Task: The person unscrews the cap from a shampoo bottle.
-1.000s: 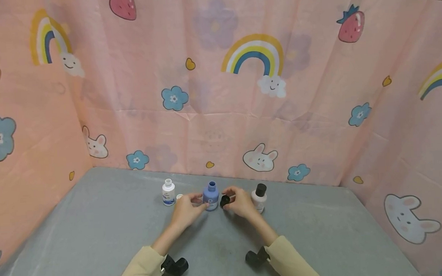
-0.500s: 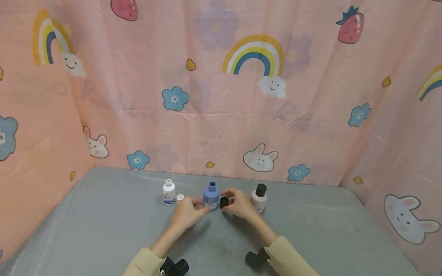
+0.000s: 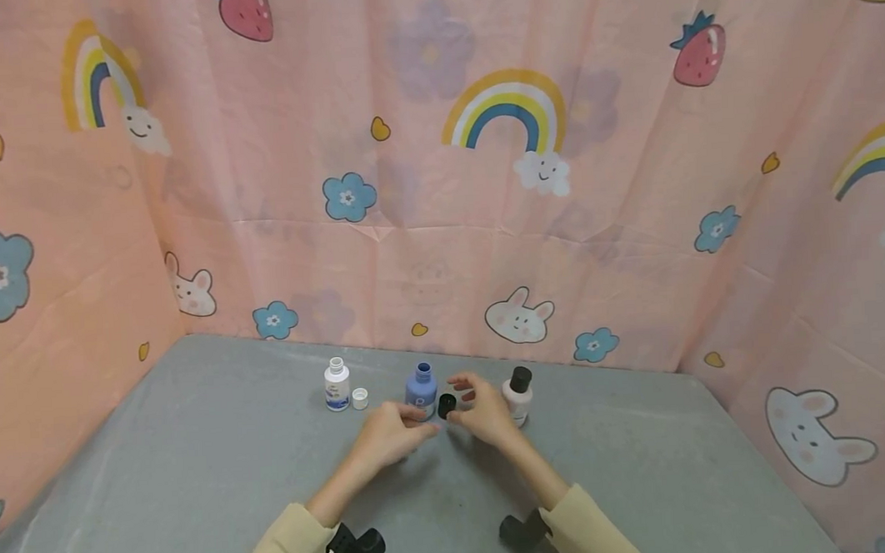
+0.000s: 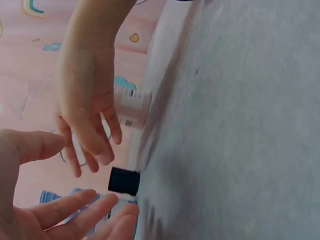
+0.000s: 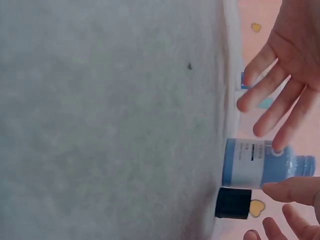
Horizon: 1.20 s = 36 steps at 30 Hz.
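Note:
A blue bottle (image 3: 421, 384) with an uncapped neck stands upright at the middle back of the table. Beside it, on the right, a loose black cap (image 3: 447, 406) sits on the tabletop. My left hand (image 3: 387, 436) is just in front of the blue bottle, fingers relaxed; the left wrist view shows nothing in its grasp. Close by the black cap (image 4: 124, 181), my right hand (image 3: 487, 411) has its fingers spread apart and holds nothing. The right wrist view shows the blue bottle (image 5: 250, 161) and its label, partly covered by fingers.
Left of the hands are a small white uncapped bottle (image 3: 337, 387) and its white cap (image 3: 360, 399). A pale pink bottle (image 3: 519, 399) with a black cap on stands behind my right hand. The grey table (image 3: 197, 456) meets a patterned pink curtain (image 3: 426, 252) at the back.
My right hand has let go of the black cap, which stays on the table. My left hand has drawn off the blue bottle, toward me and rightward, uncovering the white cap.

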Each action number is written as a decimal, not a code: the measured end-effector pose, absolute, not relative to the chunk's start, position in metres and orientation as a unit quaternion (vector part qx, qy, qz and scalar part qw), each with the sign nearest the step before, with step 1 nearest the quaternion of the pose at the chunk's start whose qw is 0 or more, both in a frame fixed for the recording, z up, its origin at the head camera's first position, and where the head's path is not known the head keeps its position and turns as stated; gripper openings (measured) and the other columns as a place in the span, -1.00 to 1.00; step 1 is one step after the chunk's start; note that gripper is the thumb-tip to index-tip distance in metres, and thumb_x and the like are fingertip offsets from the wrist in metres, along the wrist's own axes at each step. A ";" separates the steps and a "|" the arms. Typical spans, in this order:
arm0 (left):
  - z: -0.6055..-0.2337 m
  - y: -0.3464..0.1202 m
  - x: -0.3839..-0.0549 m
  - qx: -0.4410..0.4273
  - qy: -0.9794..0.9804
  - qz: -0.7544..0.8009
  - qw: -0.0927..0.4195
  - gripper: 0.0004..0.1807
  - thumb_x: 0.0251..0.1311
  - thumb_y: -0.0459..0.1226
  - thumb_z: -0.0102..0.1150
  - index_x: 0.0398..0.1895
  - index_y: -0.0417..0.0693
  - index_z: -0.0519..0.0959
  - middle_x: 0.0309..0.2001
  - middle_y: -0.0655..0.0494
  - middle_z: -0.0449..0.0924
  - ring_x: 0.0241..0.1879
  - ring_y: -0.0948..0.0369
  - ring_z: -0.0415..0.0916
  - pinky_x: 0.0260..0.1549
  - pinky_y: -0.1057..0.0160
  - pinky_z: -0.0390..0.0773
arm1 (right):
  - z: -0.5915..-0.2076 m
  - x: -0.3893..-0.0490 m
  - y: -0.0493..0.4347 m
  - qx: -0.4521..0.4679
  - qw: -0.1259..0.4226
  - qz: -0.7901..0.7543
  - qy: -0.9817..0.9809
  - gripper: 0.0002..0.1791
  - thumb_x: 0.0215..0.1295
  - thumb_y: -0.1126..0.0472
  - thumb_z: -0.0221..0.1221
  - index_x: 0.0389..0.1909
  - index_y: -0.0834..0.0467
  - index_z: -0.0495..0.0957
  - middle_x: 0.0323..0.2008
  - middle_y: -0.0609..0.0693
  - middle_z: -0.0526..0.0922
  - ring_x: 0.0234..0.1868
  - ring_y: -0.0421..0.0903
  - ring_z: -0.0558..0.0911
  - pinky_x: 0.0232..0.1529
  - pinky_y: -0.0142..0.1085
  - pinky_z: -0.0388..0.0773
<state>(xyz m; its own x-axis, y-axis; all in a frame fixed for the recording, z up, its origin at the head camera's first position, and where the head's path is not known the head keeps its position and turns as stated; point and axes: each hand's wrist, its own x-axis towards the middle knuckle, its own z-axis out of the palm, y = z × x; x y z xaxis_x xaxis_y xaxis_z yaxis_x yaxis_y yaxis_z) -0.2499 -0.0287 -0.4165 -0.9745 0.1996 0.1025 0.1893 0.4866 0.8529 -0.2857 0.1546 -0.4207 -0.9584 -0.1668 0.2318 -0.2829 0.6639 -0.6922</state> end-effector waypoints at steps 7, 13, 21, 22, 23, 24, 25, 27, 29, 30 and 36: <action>-0.418 -0.017 -0.247 0.159 0.839 0.520 -0.004 -0.57 0.08 -0.18 0.31 -0.03 -0.27 0.62 -0.28 -0.09 0.74 -0.38 0.21 0.66 -0.49 0.33 0.56 | -0.414 -0.272 0.161 0.150 0.113 0.419 -0.888 -0.57 0.00 0.47 0.31 -0.03 0.20 0.55 -0.08 0.18 0.64 -0.09 0.16 0.62 -0.18 -0.09 0.62; -0.422 -0.005 -0.248 0.195 0.824 0.530 -0.049 -0.61 0.05 -0.33 0.27 0.00 -0.26 0.59 -0.25 -0.12 0.73 -0.32 0.08 0.70 -0.39 0.31 0.62 | -0.409 -0.262 0.168 0.153 0.149 0.437 -0.874 -0.63 0.01 0.48 0.30 -0.12 0.16 0.60 -0.14 0.13 0.68 -0.13 0.12 0.64 -0.25 -0.25 0.60; -0.421 0.011 -0.248 0.209 0.810 0.546 -0.039 -0.52 0.10 -0.32 0.25 0.13 -0.28 0.50 -0.10 -0.23 0.67 -0.23 0.02 0.68 -0.35 0.29 0.64 | -0.408 -0.249 0.183 0.129 0.175 0.460 -0.861 -0.70 0.06 0.48 0.28 -0.16 0.17 0.62 -0.19 0.11 0.68 -0.17 0.04 0.62 -0.22 -0.18 0.60; -0.421 0.013 -0.248 0.208 0.809 0.549 -0.037 -0.52 0.10 -0.32 0.25 0.13 -0.28 0.49 -0.09 -0.23 0.66 -0.22 0.01 0.68 -0.33 0.26 0.65 | -0.409 -0.249 0.186 0.129 0.179 0.461 -0.859 -0.70 0.06 0.47 0.28 -0.16 0.18 0.62 -0.19 0.11 0.69 -0.17 0.06 0.61 -0.20 -0.14 0.60; -0.421 0.015 -0.248 0.208 0.808 0.550 -0.035 -0.52 0.11 -0.31 0.25 0.13 -0.28 0.49 -0.08 -0.23 0.66 -0.21 0.01 0.67 -0.32 0.25 0.65 | -0.410 -0.248 0.189 0.129 0.186 0.460 -0.859 -0.72 0.07 0.47 0.29 -0.16 0.19 0.62 -0.19 0.11 0.69 -0.16 0.07 0.60 -0.19 -0.10 0.60; -0.421 0.017 -0.248 0.208 0.807 0.551 -0.033 -0.52 0.12 -0.31 0.25 0.14 -0.26 0.50 -0.06 -0.23 0.65 -0.20 0.01 0.67 -0.31 0.22 0.65 | -0.411 -0.248 0.192 0.129 0.194 0.459 -0.857 -0.73 0.07 0.46 0.29 -0.17 0.20 0.62 -0.19 0.11 0.69 -0.17 0.08 0.59 -0.19 -0.07 0.60; -0.421 0.019 -0.248 0.208 0.807 0.551 -0.031 -0.52 0.13 -0.30 0.25 0.14 -0.25 0.50 -0.05 -0.22 0.65 -0.20 0.01 0.67 -0.30 0.21 0.65 | -0.412 -0.247 0.195 0.129 0.202 0.459 -0.855 -0.74 0.07 0.45 0.30 -0.18 0.21 0.62 -0.19 0.11 0.69 -0.17 0.07 0.59 -0.18 -0.06 0.60; -0.422 0.023 -0.250 0.211 0.807 0.551 -0.033 -0.53 0.13 -0.29 0.24 0.14 -0.23 0.50 -0.04 -0.21 0.65 -0.18 0.00 0.66 -0.27 0.16 0.66 | -0.414 -0.247 0.202 0.130 0.217 0.458 -0.852 -0.75 0.08 0.43 0.31 -0.18 0.21 0.62 -0.21 0.10 0.70 -0.19 0.06 0.60 -0.20 -0.08 0.61; -0.424 0.026 -0.252 0.216 0.807 0.548 -0.040 -0.53 0.13 -0.28 0.26 0.13 -0.22 0.51 -0.02 -0.19 0.64 -0.15 -0.01 0.65 -0.22 0.13 0.65 | -0.414 -0.246 0.209 0.126 0.226 0.453 -0.853 -0.75 0.07 0.41 0.34 -0.19 0.19 0.63 -0.26 0.07 0.70 -0.25 0.01 0.62 -0.27 -0.21 0.61; -0.425 0.027 -0.253 0.218 0.807 0.547 -0.044 -0.54 0.13 -0.28 0.26 0.12 -0.21 0.51 0.00 -0.18 0.64 -0.12 -0.03 0.64 -0.19 0.10 0.64 | -0.414 -0.245 0.212 0.126 0.228 0.452 -0.853 -0.75 0.06 0.41 0.34 -0.19 0.18 0.63 -0.29 0.06 0.71 -0.28 -0.02 0.62 -0.30 -0.26 0.60; -0.431 0.037 -0.258 0.226 0.809 0.540 -0.057 -0.53 0.10 -0.31 0.28 0.11 -0.23 0.51 0.08 -0.19 0.58 0.00 -0.10 0.57 -0.13 0.02 0.63 | -0.417 -0.242 0.230 0.118 0.227 0.437 -0.862 -0.74 0.03 0.37 0.38 -0.22 0.14 0.63 -0.35 0.00 0.70 -0.35 -0.12 0.60 -0.39 -0.39 0.56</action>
